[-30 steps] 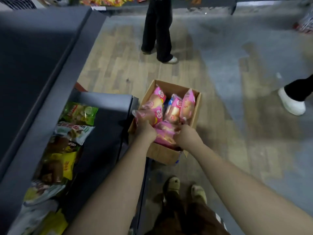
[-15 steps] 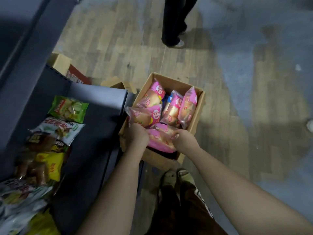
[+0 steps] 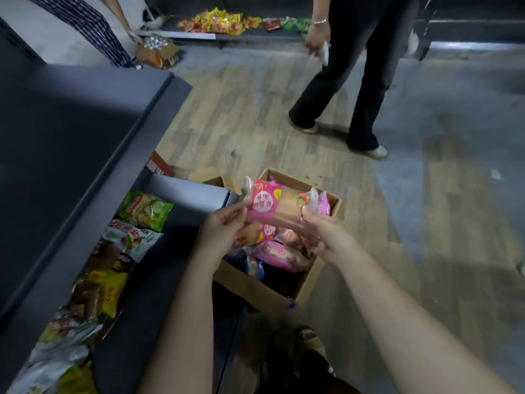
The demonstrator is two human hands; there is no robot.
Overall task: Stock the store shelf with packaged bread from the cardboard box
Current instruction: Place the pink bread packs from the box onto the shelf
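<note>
Packaged bread (image 3: 272, 206): one pink-and-clear packet, held lengthwise and nearly level above the open top of the cardboard box (image 3: 264, 294), over the box's far-left part. I read a pink printed panel at the packet's left end and a brown loaf through the clear film at its middle.

Left grip (image 3: 220, 231): a bare hand, fingers and thumb pinching the packet's left end, just left of the box. Right grip (image 3: 326, 237): a bare hand, thumb on top and fingers curled beneath the packet's right end, above the box's right half. Both are thus clenched on the same packet.

Inside the box, below the held packet, lie more pink bread packets (image 3: 281, 254). A blue-printed wrapper (image 3: 257, 268) shows near the box's near-left corner; I cannot tell what it holds. The box stands on the wood-patterned floor (image 3: 241, 109).

Touching or just beside the box's left wall, I cannot tell which, is the dark store shelf (image 3: 164, 268). It carries a row of snack packs: a green pack (image 3: 145, 210) level with the box's far end, and a yellow pack (image 3: 110, 291) nearer to me.

Beyond the box stands a person in black trousers (image 3: 369, 89). Well beyond the box, a far shelf (image 3: 255, 38) bears yellow and red packets (image 3: 216, 24).
</note>
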